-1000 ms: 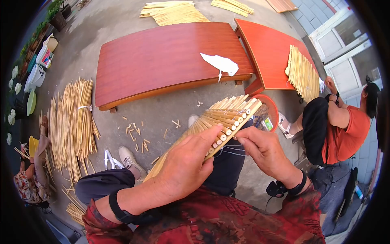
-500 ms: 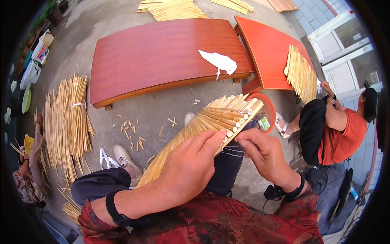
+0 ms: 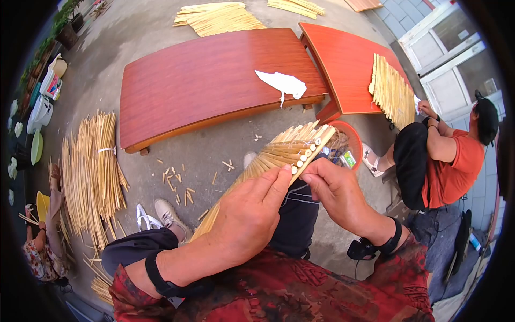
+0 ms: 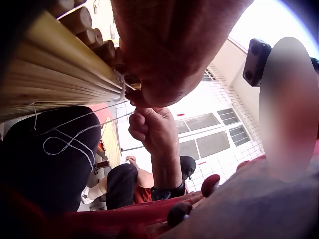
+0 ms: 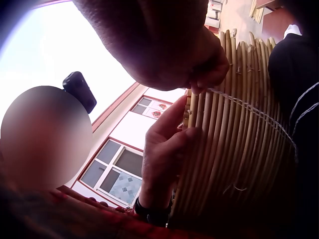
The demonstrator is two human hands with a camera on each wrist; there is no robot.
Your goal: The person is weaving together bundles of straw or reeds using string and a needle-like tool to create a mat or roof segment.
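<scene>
A mat of pale reed stalks (image 3: 268,155), bound side by side with white string, slants across the lap with its cut ends toward the right. My left hand (image 3: 244,217) grips it near its last stalk, the thumb lying along the cut ends. My right hand (image 3: 338,185) is right at that outer stalk, thumb and forefinger pinching the string. From those fingers the twisted string (image 5: 249,105) runs across the stalks in the right wrist view. Loose loops of string (image 4: 70,139) hang over the dark trouser leg in the left wrist view.
Ahead stands a low red-brown table (image 3: 214,80) with a white cloth (image 3: 281,84). An orange bucket (image 3: 351,142) sits beyond my right hand. Reed bundles (image 3: 91,172) and cut scraps lie on the floor leftward. A person in orange (image 3: 453,161) sits at right beside another mat (image 3: 391,91).
My right hand has moved in against the mat's outer stalk, its fingers still pinching the string. My left hand keeps its grip on the mat. The head view has shifted slightly.
</scene>
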